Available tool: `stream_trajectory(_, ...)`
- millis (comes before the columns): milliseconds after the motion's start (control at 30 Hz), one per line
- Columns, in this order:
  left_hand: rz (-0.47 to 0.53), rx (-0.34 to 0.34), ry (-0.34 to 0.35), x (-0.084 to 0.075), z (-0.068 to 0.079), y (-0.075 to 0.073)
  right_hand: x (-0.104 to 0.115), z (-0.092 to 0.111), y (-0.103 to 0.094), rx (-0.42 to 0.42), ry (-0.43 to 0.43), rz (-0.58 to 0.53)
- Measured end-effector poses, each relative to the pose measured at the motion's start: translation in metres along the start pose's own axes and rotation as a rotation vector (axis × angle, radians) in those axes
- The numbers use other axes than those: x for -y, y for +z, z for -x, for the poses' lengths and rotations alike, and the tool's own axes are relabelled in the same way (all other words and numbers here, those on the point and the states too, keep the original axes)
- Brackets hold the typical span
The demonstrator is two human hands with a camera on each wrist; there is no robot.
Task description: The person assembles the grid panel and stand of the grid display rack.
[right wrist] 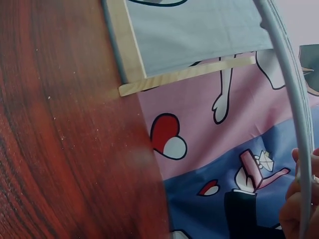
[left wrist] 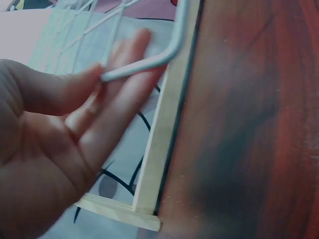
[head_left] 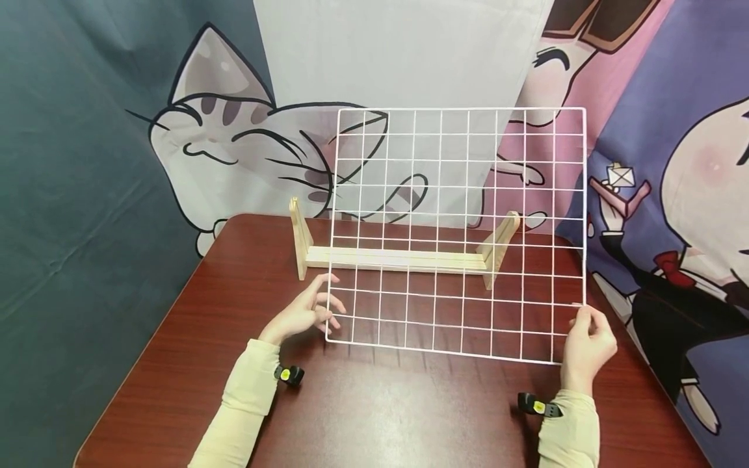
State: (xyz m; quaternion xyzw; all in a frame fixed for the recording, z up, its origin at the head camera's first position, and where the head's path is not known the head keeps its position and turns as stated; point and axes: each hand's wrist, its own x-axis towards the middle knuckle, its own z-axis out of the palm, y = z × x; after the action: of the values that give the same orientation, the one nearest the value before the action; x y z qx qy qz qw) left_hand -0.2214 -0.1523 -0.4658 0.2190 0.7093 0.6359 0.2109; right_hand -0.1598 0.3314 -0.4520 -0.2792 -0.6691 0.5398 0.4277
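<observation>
A white wire grid panel (head_left: 437,242) stands tilted up between the hands, its lower edge close over the table. At its lower left corner the left hand (head_left: 301,312) holds the edge. In the left wrist view the thumb (left wrist: 60,92) meets the corner wire, with long, nearly straight fingers behind it. Low on the panel's right side, the right hand (head_left: 591,341) pinches the edge wire between thumb and fingers. The right wrist view shows only part of that hand, at the panel's edge wire (right wrist: 291,89). Behind the panel, a pale wooden rack (head_left: 398,260) has two upright end pieces joined by a crossbar.
The reddish-brown table (head_left: 193,364) has its back edge just behind the rack. Cloth hangings printed with a cartoon cat (head_left: 216,143) and other figures hang behind and beside the table. Each wrist wears a dark strap (head_left: 289,375) over a pale sleeve.
</observation>
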Motion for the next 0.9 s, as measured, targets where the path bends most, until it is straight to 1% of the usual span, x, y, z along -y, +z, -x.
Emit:
stream_trajectory(100, -0.009, -0.040, 0.061, 0.000, -0.001, 0.000, -0.003, -0.001, 0.001, 0.025, 0.005, -0.035)
stream_trajectory(233, -0.039, -0.073, 0.137, 0.002, -0.001, -0.002, -0.006, -0.001, 0.002, 0.062, 0.004, -0.075)
stream_trajectory(333, -0.056, -0.092, 0.192, 0.004, -0.001, -0.004, -0.007, -0.001, 0.002, 0.102, 0.019, -0.164)
stream_trajectory(433, -0.078, -0.117, 0.246, 0.004, -0.001, -0.006, -0.008, 0.000, 0.003, 0.153, 0.014, -0.249)
stream_trajectory(533, -0.106, -0.142, 0.290, 0.004, -0.001, -0.009, -0.007, 0.000, 0.005, 0.192, -0.006, -0.293)
stream_trajectory(667, -0.147, -0.178, 0.340, 0.003, -0.001, -0.011, -0.007, 0.000, 0.009, 0.210, -0.031, -0.310)
stream_trajectory(900, -0.211, -0.281, 0.425, 0.001, -0.003, -0.011, -0.007, -0.002, 0.014, 0.260, -0.035, -0.304)
